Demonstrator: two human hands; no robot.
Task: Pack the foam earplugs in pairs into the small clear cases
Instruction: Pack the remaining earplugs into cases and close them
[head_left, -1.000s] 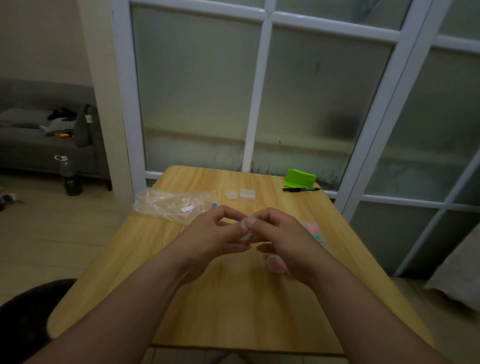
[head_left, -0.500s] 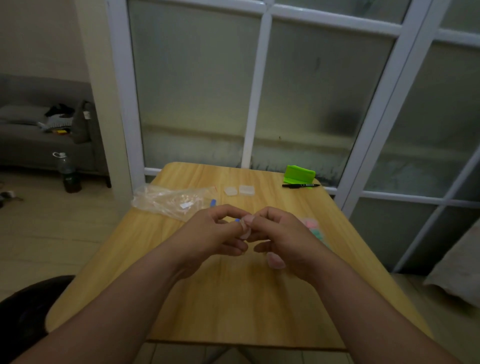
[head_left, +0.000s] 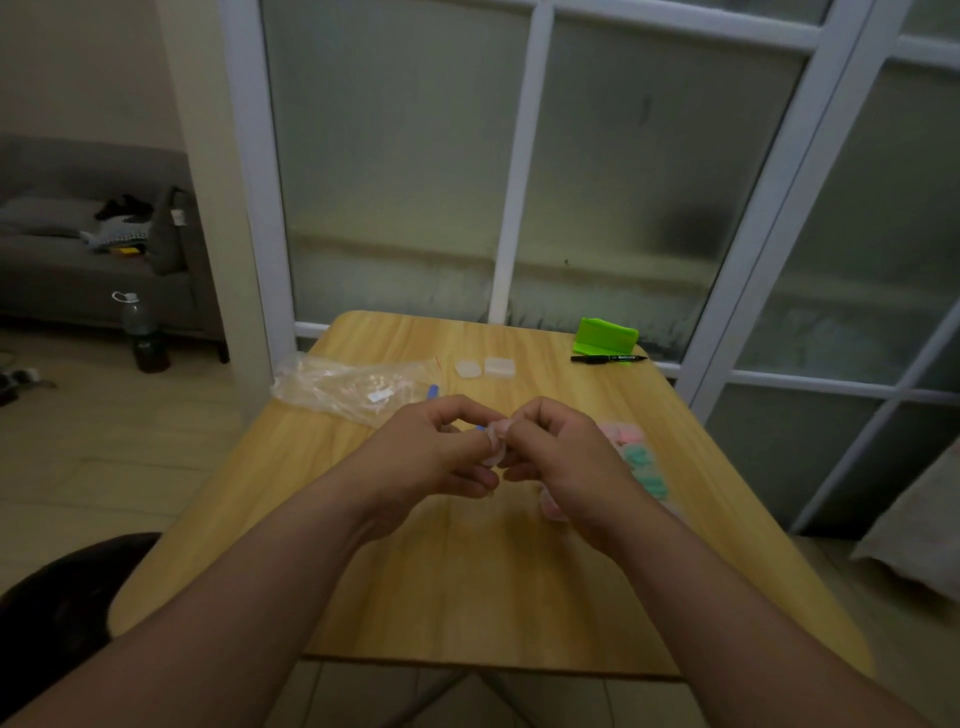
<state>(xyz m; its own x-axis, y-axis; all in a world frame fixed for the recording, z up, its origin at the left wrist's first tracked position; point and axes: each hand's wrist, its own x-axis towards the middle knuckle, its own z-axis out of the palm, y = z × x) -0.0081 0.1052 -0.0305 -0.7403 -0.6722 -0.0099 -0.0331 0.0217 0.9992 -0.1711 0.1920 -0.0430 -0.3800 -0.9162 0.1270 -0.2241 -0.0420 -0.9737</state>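
Observation:
My left hand (head_left: 436, 452) and my right hand (head_left: 566, 457) meet over the middle of the wooden table (head_left: 467, 582), both pinching one small clear case (head_left: 494, 441). A bit of a blue earplug (head_left: 479, 428) shows between the fingertips. Another blue earplug (head_left: 432, 391) lies beside the plastic bag. Two clear cases (head_left: 485, 368) rest farther back on the table. Pink and teal earplugs in cases (head_left: 636, 457) lie to the right, partly hidden behind my right hand.
A crumpled clear plastic bag (head_left: 348, 387) lies at the back left of the table. A green block (head_left: 605, 336) and a black marker (head_left: 608, 358) sit at the back right. White-framed glass panels (head_left: 509, 208) stand just behind the table.
My hands stay together on the case, with the fingers shifting slightly. The view has tilted a little, so the table sits lower in the frame.

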